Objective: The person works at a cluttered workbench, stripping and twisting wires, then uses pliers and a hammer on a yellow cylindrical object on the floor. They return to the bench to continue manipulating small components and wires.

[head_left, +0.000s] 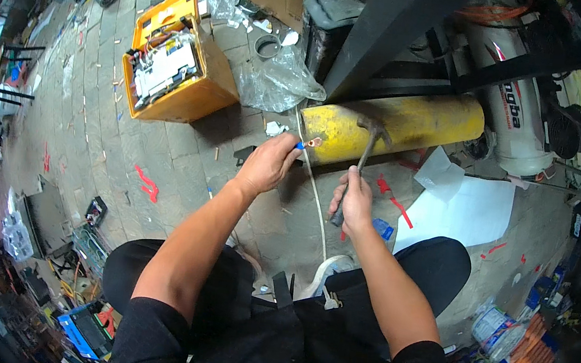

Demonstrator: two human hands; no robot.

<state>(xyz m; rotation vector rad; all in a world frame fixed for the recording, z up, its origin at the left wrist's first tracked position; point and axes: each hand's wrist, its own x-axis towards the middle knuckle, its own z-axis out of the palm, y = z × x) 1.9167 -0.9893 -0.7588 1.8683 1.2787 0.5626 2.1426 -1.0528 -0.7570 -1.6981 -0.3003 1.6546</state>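
My left hand (269,162) pinches a small copper-coloured ring terminal (315,142) with a blue part showing between the fingertips. It holds the terminal at the near left end of a worn yellow metal cylinder (426,127), which lies on its side on the floor. My right hand (355,203) is wrapped around the handle of a hammer (369,144). The hammer's head is up in front of the cylinder's side; whether it touches cannot be told. A thin pale cord (316,196) runs past my left fingertips down toward my feet.
An orange toolbox (208,82) full of parts stands open at the upper left, beside clear plastic bags (278,81). A black steel beam (398,30) slants over the cylinder. White sheets (463,208) and red scraps (147,185) litter the paved floor. A white tank (510,100) is at right.
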